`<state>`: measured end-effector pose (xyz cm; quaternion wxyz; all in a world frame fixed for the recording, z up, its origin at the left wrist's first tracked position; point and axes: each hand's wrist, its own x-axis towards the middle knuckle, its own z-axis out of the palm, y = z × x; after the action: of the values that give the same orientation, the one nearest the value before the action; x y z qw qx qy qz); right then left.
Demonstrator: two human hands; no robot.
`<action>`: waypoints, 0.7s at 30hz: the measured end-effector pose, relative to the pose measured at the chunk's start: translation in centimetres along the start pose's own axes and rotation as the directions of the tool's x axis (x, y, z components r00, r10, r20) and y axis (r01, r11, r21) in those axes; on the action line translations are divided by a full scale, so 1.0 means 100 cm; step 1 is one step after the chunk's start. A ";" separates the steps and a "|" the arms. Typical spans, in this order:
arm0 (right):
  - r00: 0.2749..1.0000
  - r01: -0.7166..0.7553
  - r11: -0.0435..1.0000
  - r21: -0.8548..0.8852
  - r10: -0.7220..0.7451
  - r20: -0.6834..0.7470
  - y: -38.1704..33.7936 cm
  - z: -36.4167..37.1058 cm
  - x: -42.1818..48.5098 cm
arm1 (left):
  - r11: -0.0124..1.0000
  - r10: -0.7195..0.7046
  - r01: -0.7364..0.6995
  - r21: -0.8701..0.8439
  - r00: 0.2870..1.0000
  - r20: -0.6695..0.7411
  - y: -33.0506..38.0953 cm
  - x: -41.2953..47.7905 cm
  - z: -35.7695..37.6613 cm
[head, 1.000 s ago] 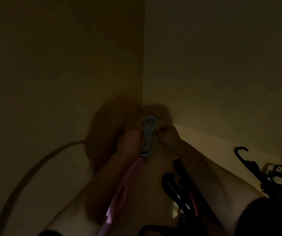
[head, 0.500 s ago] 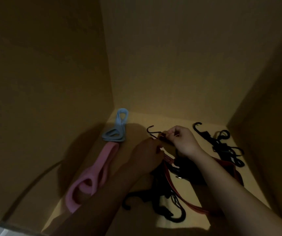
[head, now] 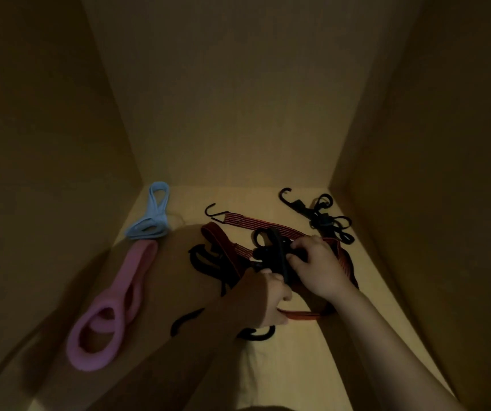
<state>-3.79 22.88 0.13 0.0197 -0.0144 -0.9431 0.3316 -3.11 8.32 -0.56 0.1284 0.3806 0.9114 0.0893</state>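
A tangle of red striped bungee straps (head: pixel 271 226) with black hooks lies on the floor of a dim cardboard box. My right hand (head: pixel 318 266) pinches a bunch of black hooks (head: pixel 272 246) at the middle of the tangle. My left hand (head: pixel 271 301), partly in shadow, grips the lower part of the same black bundle, with a red strap running under it. One hook (head: pixel 213 210) at a strap's end points toward the back wall.
A pink loop band (head: pixel 110 310) lies along the left wall, a folded blue band (head: pixel 152 218) beyond it in the back-left corner. A second bunch of black hooked cords (head: pixel 325 216) sits at the back right. Box walls (head: pixel 238 114) close in on three sides.
Both hands left the blue band in the corner and came to the red straps. They now hold the black hooks nearer me, and the view has turned right and down.
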 end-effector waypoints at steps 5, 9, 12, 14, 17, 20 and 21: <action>0.996 0.054 0.997 0.050 -0.050 -0.077 0.002 -0.002 -0.017 | 1.000 -0.017 0.014 -0.021 0.992 -0.125 0.003 0.005 0.004; 0.978 0.161 0.982 0.099 -0.145 -0.152 -0.006 -0.015 -0.027 | 0.912 -0.111 -0.013 -0.411 0.954 -0.277 0.006 -0.002 -0.017; 0.955 0.255 0.967 0.017 -0.249 -0.162 -0.012 -0.025 -0.030 | 0.644 -0.259 -0.052 -0.763 0.924 -0.282 0.010 -0.010 -0.050; 0.959 0.222 0.970 0.102 -0.198 -0.202 -0.017 -0.027 -0.029 | 0.490 -0.344 -0.080 -0.868 0.897 -0.277 0.008 -0.012 -0.072; 0.959 0.218 0.941 0.258 -0.158 -0.235 -0.034 -0.027 -0.020 | 0.338 -0.402 -0.163 -0.927 0.865 -0.299 0.004 -0.011 -0.103; 0.947 0.273 0.892 0.360 -0.182 -0.265 -0.059 -0.031 -0.005 | 0.325 -0.368 -0.281 -0.903 0.842 -0.394 0.006 -0.012 -0.131; 0.945 0.283 0.874 0.395 -0.183 -0.272 -0.068 -0.034 0.001 | 0.333 -0.345 -0.322 -0.886 0.833 -0.432 0.006 -0.013 -0.141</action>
<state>-3.86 19.73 7.03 0.1694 0.0670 -0.8332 0.5222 -6.06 6.93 13.21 0.0555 0.1838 0.6845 0.7033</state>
